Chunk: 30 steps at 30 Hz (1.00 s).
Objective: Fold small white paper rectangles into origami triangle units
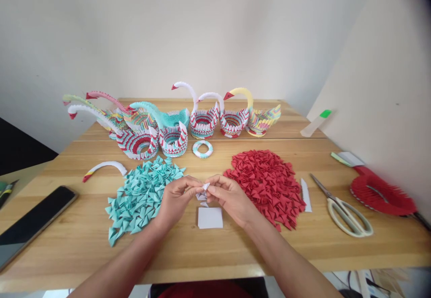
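At lower centre of the frame, the person's left hand (174,198) and right hand (232,198) together pinch a small white folded paper (206,186) near stacked white paper (210,218), while bowl-bodied paper swans (136,144), their insides unclear, stand centre-left.

Illumination is bright, soft and diffuse; the light source lies outside the frame and its direction cannot be determined. Faint, soft-edged shading crosses the wall (202,33) in the upper part of the frame. The phone (40,219), lower left, carries a dull grey reflection and appears stretched by wide-angle distortion. A blurred black area obscures the upper-right corner. The folded white paper (205,186), near frame centre, shows little tonal detail. Fine texture in the red pile (264,186), right of centre, is slightly soft.
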Available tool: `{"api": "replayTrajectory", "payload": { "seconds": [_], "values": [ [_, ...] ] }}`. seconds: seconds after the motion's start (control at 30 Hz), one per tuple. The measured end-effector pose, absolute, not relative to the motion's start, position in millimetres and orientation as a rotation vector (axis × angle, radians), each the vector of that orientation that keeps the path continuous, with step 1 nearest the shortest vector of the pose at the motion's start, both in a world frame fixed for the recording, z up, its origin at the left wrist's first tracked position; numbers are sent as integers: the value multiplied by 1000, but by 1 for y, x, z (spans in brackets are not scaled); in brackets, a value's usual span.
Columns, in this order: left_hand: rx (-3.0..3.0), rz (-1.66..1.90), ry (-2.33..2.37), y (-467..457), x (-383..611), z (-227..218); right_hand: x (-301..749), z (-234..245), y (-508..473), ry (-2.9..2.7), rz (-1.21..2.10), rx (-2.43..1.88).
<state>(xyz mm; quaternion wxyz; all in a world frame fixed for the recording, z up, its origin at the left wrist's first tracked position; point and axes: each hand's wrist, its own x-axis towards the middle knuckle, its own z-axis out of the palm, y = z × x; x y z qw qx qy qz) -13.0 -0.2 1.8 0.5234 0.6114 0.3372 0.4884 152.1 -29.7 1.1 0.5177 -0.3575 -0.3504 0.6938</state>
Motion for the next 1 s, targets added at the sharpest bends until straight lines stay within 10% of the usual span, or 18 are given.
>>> {"api": "replayTrajectory", "payload": {
  "seconds": [0.37, 0.73, 1.0],
  "values": [
    [2059, 1236, 755, 0, -18, 4, 156, -3, -30, -898, 1644, -949],
    [1405, 1134, 794, 5, -14, 4, 163, 7, -25, -1025, 1327, -1076],
    [1494, 1078, 860, 13, -18, -3, 159, 78, -113, -1654, 1270, -931]
  ]
}}
